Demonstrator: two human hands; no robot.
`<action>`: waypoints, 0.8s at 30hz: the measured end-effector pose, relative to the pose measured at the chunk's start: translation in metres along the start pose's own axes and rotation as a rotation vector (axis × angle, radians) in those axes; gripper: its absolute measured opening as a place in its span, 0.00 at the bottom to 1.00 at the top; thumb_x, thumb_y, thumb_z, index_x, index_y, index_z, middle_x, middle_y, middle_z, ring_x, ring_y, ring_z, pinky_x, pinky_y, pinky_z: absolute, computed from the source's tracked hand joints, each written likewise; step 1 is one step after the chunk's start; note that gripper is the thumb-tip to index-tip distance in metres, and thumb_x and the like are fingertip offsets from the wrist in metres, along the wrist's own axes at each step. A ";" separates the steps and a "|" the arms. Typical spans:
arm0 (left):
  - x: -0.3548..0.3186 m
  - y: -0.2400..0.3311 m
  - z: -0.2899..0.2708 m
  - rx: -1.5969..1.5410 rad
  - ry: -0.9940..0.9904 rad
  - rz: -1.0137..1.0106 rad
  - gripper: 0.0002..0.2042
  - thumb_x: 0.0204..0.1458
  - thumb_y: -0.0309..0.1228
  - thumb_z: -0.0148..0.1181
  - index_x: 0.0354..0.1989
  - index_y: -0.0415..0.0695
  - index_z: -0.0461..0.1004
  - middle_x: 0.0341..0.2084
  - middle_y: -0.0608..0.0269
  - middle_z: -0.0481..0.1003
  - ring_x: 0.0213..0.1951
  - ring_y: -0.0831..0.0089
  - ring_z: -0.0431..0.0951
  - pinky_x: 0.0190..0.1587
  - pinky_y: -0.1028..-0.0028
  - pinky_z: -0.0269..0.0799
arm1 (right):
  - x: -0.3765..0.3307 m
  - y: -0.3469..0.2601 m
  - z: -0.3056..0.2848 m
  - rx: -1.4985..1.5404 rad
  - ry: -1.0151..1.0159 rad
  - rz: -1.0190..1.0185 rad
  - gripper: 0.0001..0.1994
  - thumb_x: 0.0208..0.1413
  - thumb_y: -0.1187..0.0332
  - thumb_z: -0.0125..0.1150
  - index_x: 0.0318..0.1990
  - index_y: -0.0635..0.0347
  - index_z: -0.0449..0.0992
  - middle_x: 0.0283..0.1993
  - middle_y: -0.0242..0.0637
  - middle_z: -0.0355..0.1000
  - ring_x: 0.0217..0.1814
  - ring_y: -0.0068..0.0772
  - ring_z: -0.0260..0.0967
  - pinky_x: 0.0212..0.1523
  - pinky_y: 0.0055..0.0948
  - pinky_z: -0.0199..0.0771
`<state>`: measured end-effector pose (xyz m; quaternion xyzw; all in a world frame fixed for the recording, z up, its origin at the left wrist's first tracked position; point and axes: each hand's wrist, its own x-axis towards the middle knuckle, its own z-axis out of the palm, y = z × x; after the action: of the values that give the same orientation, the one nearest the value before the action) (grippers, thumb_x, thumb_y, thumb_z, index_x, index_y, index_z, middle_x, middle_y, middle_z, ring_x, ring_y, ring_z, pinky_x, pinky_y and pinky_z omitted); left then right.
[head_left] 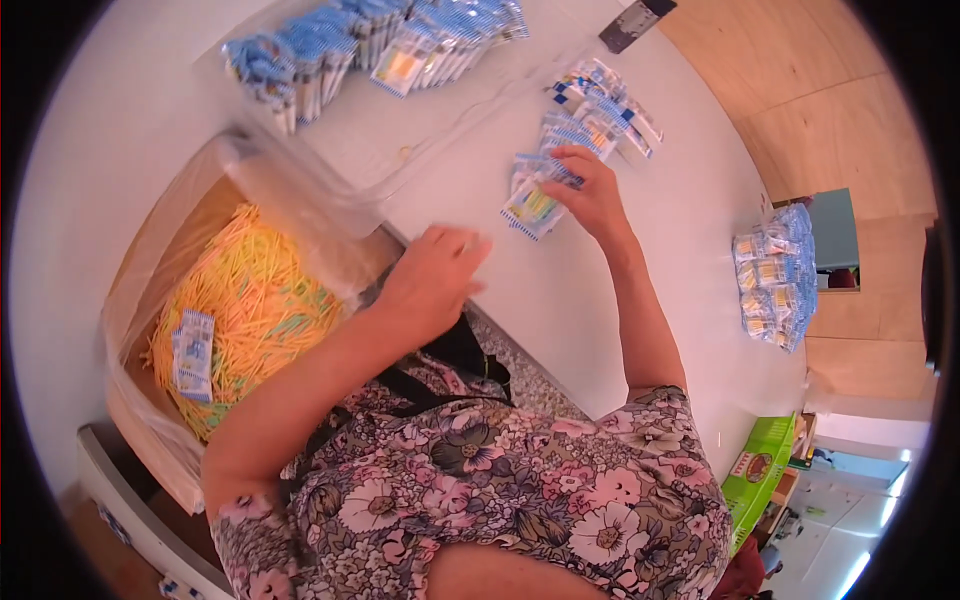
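My right hand (594,196) is over a loose pile of small blue-and-white plastic packets (535,208) on the white table. Its thumb and fingers close on a packet at the pile's near end; the finger pads are partly hidden. My left hand (430,280) hovers to the left, over the table's near edge, slightly blurred. Its fingers are half bent and apart, with nothing visible in them. Below and left of it stands a plastic-lined cardboard box (150,265) full of thin yellow, orange and green sticks (255,300). One packet (193,355) lies on the sticks.
A clear plastic tray (370,150) holds rows of packets (320,60) at the far left. A dark flat object (637,25) lies at the table's far edge. Stacked bundles of packets (775,275) stand at right, with a green carton (757,470) nearer me.
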<state>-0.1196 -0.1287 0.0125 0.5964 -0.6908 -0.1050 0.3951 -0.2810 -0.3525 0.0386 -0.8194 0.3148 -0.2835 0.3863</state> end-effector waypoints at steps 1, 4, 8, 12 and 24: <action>0.024 -0.005 0.015 0.093 0.008 -0.023 0.27 0.41 0.30 0.65 0.52 0.39 0.65 0.46 0.56 0.67 0.50 0.57 0.64 0.46 0.61 0.61 | 0.008 0.008 -0.004 -0.122 -0.074 -0.108 0.13 0.44 0.75 0.65 0.39 0.67 0.75 0.38 0.36 0.75 0.41 0.27 0.70 0.40 0.27 0.69; 0.076 -0.014 0.041 0.160 -0.039 -0.304 0.33 0.39 0.32 0.67 0.57 0.39 0.60 0.50 0.58 0.65 0.54 0.59 0.60 0.49 0.60 0.55 | 0.025 -0.001 -0.001 -0.328 -0.233 -0.153 0.12 0.42 0.76 0.65 0.37 0.67 0.74 0.36 0.41 0.74 0.38 0.34 0.70 0.40 0.30 0.69; 0.098 -0.025 0.072 0.147 -0.022 -0.234 0.40 0.39 0.31 0.68 0.62 0.40 0.53 0.54 0.56 0.62 0.58 0.61 0.57 0.52 0.60 0.49 | 0.021 -0.001 -0.006 -0.391 -0.261 -0.147 0.11 0.42 0.71 0.66 0.33 0.65 0.73 0.32 0.41 0.72 0.33 0.36 0.70 0.34 0.30 0.68; 0.129 -0.034 0.087 0.081 -0.008 -0.248 0.47 0.35 0.34 0.71 0.64 0.40 0.48 0.57 0.55 0.59 0.60 0.57 0.54 0.54 0.58 0.49 | 0.039 0.023 -0.033 -0.120 0.059 -0.139 0.12 0.48 0.63 0.65 0.35 0.61 0.73 0.30 0.30 0.71 0.31 0.22 0.69 0.28 0.23 0.66; 0.210 -0.046 0.078 0.003 -0.209 -0.415 0.69 0.18 0.37 0.79 0.68 0.49 0.28 0.61 0.54 0.53 0.64 0.54 0.48 0.60 0.58 0.40 | 0.066 0.088 -0.045 0.551 0.314 0.329 0.14 0.54 0.69 0.58 0.46 0.66 0.70 0.34 0.33 0.73 0.31 0.18 0.67 0.27 0.18 0.65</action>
<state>-0.1329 -0.3569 0.0201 0.7121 -0.5906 -0.2444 0.2904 -0.2966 -0.4658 0.0062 -0.5693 0.4096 -0.4143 0.5801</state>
